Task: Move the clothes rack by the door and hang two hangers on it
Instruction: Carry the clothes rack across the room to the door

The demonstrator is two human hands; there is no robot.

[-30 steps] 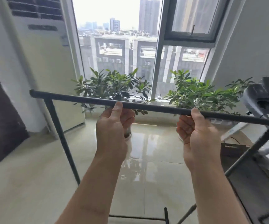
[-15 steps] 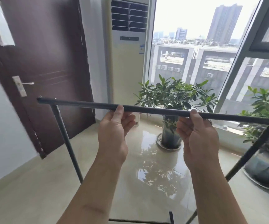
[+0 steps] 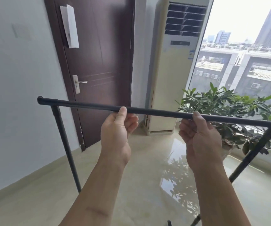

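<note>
The door (image 3: 97,66) has swung into view; both hands (left hand (image 3: 116,128), right hand (image 3: 199,137)) grip the clothes rack (image 3: 156,112) over open floor (image 3: 147,168).

Clothes rack (image 3: 156,112) cut off at right and bottom edges, feet out of view; fingertips of left hand (image 3: 116,132) and right hand (image 3: 199,137) hidden behind the bar; door (image 3: 97,62) top cropped; paper (image 3: 69,25) on it unreadable.

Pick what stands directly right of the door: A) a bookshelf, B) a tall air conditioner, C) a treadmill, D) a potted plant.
B: the tall air conditioner stands between the door and the window, with the plant further right.
</note>
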